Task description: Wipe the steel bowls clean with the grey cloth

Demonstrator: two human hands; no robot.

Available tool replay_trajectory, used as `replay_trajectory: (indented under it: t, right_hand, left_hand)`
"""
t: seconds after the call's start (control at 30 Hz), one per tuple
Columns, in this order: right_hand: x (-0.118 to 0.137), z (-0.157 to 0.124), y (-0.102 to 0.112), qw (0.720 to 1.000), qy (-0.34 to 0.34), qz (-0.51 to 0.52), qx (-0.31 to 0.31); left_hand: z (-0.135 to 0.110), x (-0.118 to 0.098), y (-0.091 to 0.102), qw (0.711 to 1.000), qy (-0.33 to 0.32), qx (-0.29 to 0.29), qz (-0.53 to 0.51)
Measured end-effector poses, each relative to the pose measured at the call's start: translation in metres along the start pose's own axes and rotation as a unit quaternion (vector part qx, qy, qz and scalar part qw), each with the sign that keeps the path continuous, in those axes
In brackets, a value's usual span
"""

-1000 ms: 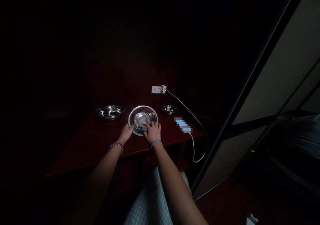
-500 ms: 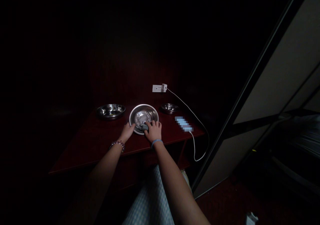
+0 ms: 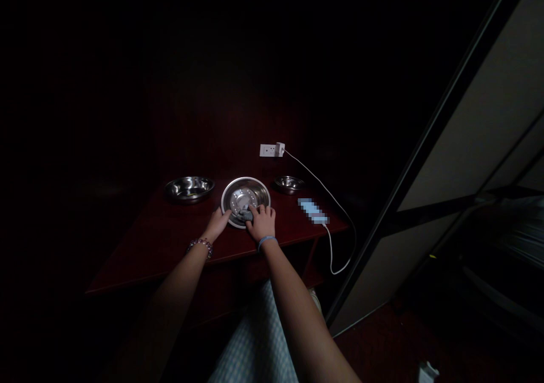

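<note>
A shiny steel bowl is tilted toward me on the dark red table. My left hand is closed on its near left rim, with the thumb over the edge. My right hand reaches over the near right rim and presses a grey cloth against the inside. Part of the cloth is hidden under those fingers. A wider steel bowl stands to the left, and a smaller steel bowl stands to the right.
A pixelated light-blue phone-like object lies on the table at right. Its white cable hangs past the edge and runs up to a charger in the wall socket. A pale partition panel rises on the right.
Both hands stay on the bowl, and the grey cloth is still pressed inside near the bottom. The whole view has shifted very slightly.
</note>
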State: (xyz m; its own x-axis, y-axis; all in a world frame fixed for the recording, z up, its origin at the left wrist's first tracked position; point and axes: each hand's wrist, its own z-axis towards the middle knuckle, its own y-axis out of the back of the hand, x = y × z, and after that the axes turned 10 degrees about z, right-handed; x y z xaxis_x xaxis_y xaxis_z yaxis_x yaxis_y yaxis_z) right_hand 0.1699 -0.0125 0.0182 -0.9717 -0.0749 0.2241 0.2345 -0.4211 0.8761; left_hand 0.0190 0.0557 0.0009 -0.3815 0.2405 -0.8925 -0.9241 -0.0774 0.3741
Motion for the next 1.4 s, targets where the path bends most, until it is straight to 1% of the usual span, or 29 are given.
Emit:
replay_trajectory:
  t: [0.13, 0.23, 0.37, 0.57, 0.83, 1.0, 1.23, 1.4]
  right_hand:
    - [-0.0006, 0.0007, -0.0015, 1.000, -0.001, 0.007, -0.002]
    - [-0.0010, 0.0004, -0.0015, 1.000, 0.002, 0.013, -0.007]
    - [-0.0014, -0.0004, 0.0001, 1.000, 0.003, 0.017, -0.015]
    - [-0.0012, -0.0004, 0.0017, 1.000, 0.000, 0.015, -0.008]
    - [-0.0011, -0.0009, 0.0018, 1.000, -0.002, 0.020, -0.009]
    - [-0.0011, -0.0009, 0.0010, 1.000, -0.003, 0.025, -0.009]
    - [-0.0007, -0.0004, 0.0000, 1.000, -0.006, 0.016, -0.004]
    - [-0.0002, 0.0004, -0.0015, 1.000, -0.012, 0.005, 0.003]
  left_hand:
    - [0.0010, 0.0001, -0.0011, 1.000, 0.012, 0.000, -0.013]
    - [0.0013, 0.0011, -0.0019, 1.000, 0.010, 0.001, -0.013]
    - [0.0013, 0.0026, -0.0018, 1.000, 0.004, 0.006, -0.002]
    - [0.0025, 0.0052, -0.0010, 1.000, -0.005, 0.008, 0.024]
    - [0.0044, 0.0088, -0.0020, 0.999, -0.005, 0.011, 0.031]
    - [0.0032, 0.0076, -0.0016, 1.000, -0.006, 0.013, 0.026]
    - [0.0020, 0.0036, -0.0015, 1.000, 0.000, 0.001, 0.010]
    - [0.0022, 0.0043, -0.0007, 1.000, -0.001, 0.008, 0.017]
